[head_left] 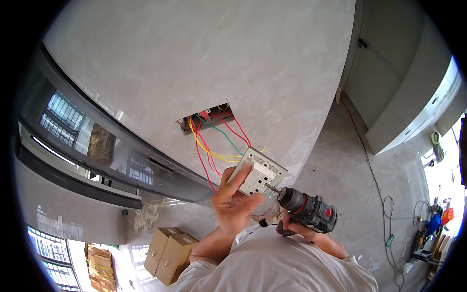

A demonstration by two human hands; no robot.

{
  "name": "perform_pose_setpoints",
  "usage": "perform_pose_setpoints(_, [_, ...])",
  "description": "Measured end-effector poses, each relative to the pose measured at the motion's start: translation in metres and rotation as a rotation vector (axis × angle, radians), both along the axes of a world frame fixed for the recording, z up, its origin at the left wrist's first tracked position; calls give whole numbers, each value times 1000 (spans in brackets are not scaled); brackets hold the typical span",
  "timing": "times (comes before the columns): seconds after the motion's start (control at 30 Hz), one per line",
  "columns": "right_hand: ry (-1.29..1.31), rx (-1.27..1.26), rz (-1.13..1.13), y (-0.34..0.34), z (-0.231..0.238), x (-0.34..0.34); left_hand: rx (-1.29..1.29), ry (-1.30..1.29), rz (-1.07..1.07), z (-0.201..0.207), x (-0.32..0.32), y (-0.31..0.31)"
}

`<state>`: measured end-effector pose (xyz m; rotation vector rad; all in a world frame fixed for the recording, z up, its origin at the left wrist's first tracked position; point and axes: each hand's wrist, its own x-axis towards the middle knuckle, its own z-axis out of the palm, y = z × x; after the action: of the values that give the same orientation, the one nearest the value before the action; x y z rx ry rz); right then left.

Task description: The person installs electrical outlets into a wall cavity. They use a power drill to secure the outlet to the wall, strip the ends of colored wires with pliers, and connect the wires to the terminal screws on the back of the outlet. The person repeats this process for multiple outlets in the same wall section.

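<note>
My left hand (232, 202) grips a white electrical wall plate (256, 171), its moulded back with small terminal holes turned toward me. I cannot tell whether its front is a switch or a socket. Closed around the handle of a black cordless drill (307, 211) is my right hand (300, 230). The drill's bit (272, 188) points at the lower right part of the plate's back; whether it touches a screw is too small to tell. Red wires (241, 129), a green wire (224, 135) and yellow wires (209, 153) run from the wall box (206, 125) to the plate.
The recessed box sits in a grey wall (194, 58). A dark-framed glossy unit (112, 141) lies left, with a cardboard box (171, 254) below. Right of me a cable (372, 170) trails over the floor toward tools (430, 228); a door (384, 58) stands beyond.
</note>
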<state>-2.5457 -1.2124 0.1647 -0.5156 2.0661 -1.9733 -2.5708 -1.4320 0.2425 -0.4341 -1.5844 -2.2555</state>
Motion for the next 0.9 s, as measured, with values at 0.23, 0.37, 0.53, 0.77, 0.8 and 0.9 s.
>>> perform_pose_setpoints(0.23, [41,139,79,7,0,0,21,-7,49,3,3,5])
perform_pose_setpoints(0.37, [-111,-168,120,4,13,-4,-40,44,29,-4,2,-2])
perform_pose_setpoints(0.53, [-165,-243,110,5,13,-3,-36,56,15,-3,0,-1])
perform_pose_setpoints(0.77, [-239,-501,188,4,3,-3,-57,83,17,-4,0,0])
perform_pose_setpoints(0.8, [-249,-536,188,3,5,-3,-49,80,14,-4,-1,0])
perform_pose_setpoints(0.9, [-271,-562,189,4,3,-2,-44,85,11,-5,-2,0])
